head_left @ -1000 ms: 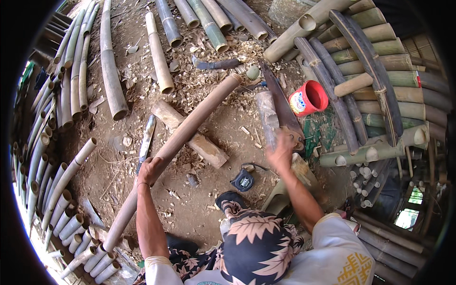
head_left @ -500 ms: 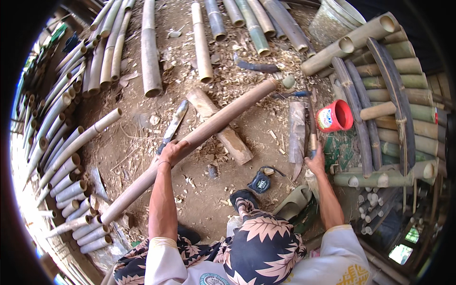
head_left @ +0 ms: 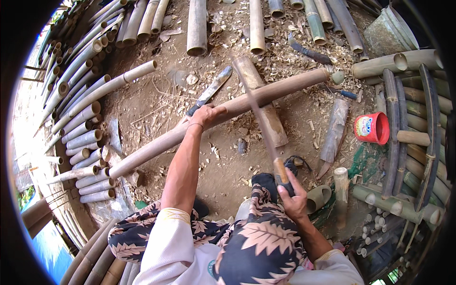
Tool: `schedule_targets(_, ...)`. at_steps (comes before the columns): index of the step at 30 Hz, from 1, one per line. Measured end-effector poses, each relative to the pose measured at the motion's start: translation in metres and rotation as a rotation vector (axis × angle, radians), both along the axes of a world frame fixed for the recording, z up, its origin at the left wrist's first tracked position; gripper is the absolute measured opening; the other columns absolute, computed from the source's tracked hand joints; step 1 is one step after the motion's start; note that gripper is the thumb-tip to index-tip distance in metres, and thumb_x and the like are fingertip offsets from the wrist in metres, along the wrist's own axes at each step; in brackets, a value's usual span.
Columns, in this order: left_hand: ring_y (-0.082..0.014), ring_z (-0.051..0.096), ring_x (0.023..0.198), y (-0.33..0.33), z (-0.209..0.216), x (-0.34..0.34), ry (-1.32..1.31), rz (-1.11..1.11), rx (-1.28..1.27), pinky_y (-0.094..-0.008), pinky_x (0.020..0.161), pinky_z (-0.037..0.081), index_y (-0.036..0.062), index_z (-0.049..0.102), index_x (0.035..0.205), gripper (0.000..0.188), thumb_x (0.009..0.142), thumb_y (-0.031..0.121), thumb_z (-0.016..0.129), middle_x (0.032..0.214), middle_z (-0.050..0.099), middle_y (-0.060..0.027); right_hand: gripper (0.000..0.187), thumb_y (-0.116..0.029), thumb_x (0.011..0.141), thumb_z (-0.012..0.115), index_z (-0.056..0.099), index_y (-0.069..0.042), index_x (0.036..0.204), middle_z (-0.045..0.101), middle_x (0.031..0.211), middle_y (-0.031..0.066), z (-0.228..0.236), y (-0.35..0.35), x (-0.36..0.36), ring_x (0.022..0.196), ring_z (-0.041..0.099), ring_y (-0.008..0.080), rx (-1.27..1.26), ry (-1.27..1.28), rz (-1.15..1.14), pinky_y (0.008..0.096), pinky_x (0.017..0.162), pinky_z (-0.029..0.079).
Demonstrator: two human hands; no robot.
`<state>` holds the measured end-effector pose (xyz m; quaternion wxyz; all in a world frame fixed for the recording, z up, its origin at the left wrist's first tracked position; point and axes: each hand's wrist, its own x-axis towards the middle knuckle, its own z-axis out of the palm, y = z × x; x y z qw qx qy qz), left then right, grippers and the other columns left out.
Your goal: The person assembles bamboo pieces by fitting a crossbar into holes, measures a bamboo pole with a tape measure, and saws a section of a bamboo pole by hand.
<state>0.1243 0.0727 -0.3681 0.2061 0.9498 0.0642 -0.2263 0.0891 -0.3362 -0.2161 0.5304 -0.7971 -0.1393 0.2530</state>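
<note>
A long brown bamboo pole (head_left: 166,137) slants across a rough wooden block (head_left: 275,128), its far end raised toward the right. My left hand (head_left: 205,118) is closed over the pole to the left of the block. In my right hand (head_left: 292,194) is the wooden handle of a hand saw (head_left: 262,121), gripped near my knee. Its long, narrow blade crosses over the pole above the block, slightly blurred; I cannot make out teeth or whether it touches. A broad-bladed knife (head_left: 214,88) lies on the ground just beyond my left hand.
A red tub (head_left: 373,128) stands at the right beside stacked bamboo (head_left: 420,133). Nearer lie a grey wood piece (head_left: 336,128), a black tape measure (head_left: 293,164) and an upright stake (head_left: 341,190). Bamboo lengths (head_left: 197,28) line the far side and the left; shavings cover the ground.
My right hand has brought the saw from the right side across to the pole. The view has shifted, while my left hand keeps its hold on the pole.
</note>
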Motion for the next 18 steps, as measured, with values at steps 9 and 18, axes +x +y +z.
schedule_targets(9, -0.0374, 0.068, 0.093, 0.003, -0.010, -0.008, -0.136, -0.010, -0.032, -0.0432, 0.081, 0.054, 0.0243, 0.055, 0.124, 0.040, 0.088, 0.006, 0.052, 0.106, 0.064, -0.0183, 0.055, -0.017, 0.091, 0.064, 0.048, 0.002, 0.139, 0.066, 0.117, 0.0233, -0.018, 0.049, -0.004, 0.101, 0.067, 0.0263, 0.048, -0.023, 0.131, 0.0348, 0.088, 0.052)
schedule_targets(18, -0.0359, 0.055, 0.122, -0.015, 0.019, -0.004, -0.003, 0.460, -0.150, -0.0420, 0.099, 0.046, 0.0031, 0.054, 0.131, 0.086, 0.070, 0.061, 0.073, 0.133, 0.057, -0.0230, 0.068, -0.010, 0.084, 0.065, 0.037, 0.002, 0.145, 0.062, 0.110, 0.0157, 0.040, 0.090, 0.082, 0.087, 0.061, 0.0154, 0.378, -0.096, 0.083, 0.0329, 0.078, 0.052)
